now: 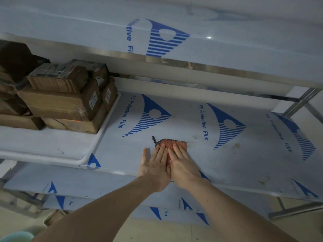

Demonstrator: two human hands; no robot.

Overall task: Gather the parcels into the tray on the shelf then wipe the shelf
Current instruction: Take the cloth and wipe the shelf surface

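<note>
Parcels (61, 100) stacked in brown layers inside the white tray (97, 147) at the left end of the shelf (244, 163); top ones wrapped in clear tape with printed labels, lower ones flat cardboard; stack pressed toward the tray's far right corner, nearer part of the tray bare; tray's front corner reaching just to the shelf's front edge.

Cloth (174, 143) lying flat on the shelf just right of the tray, reddish-orange with a dark patterned border and a short loop sticking out at its far left corner; only its far edge visible beyond the fingertips.

Left hand (155, 166) and right hand (183, 165) side by side, touching along the inner edges, both flat and open with palms down and fingers stretched out, pressing on the cloth; gripping nothing; left thumb spread out onto the bare shelf; both forearms reaching in from the lower edge.

Shelf covered in white film with blue triangle logos and blue lettering; a few brownish stains (236, 145) on the film to the right of the cloth, more near the front right edge; another film-covered shelf above, more below.
</note>
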